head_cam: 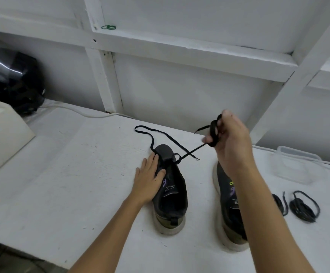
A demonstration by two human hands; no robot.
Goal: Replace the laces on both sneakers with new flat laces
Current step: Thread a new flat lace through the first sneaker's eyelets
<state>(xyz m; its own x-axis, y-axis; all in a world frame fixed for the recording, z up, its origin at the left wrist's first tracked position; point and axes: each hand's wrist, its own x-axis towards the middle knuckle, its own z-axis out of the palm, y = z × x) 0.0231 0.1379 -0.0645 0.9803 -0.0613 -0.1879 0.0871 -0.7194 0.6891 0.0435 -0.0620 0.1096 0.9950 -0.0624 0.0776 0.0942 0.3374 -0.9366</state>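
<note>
Two dark sneakers with pale soles stand on the white table, toes pointing away from me. My left hand (149,177) rests flat, fingers straight, on the left side of the left sneaker (170,194). A black flat lace (166,137) runs from that shoe's front eyelets and loops over the table behind it. My right hand (230,142), raised above the right sneaker (228,203), grips part of this lace, bunched around its fingers. My right forearm hides much of the right sneaker.
Two coiled black laces (304,206) lie at the right of the table, beside a clear plastic container (296,166). A black helmet (12,81) and a white box (2,138) sit at the left. A white framed wall stands close behind.
</note>
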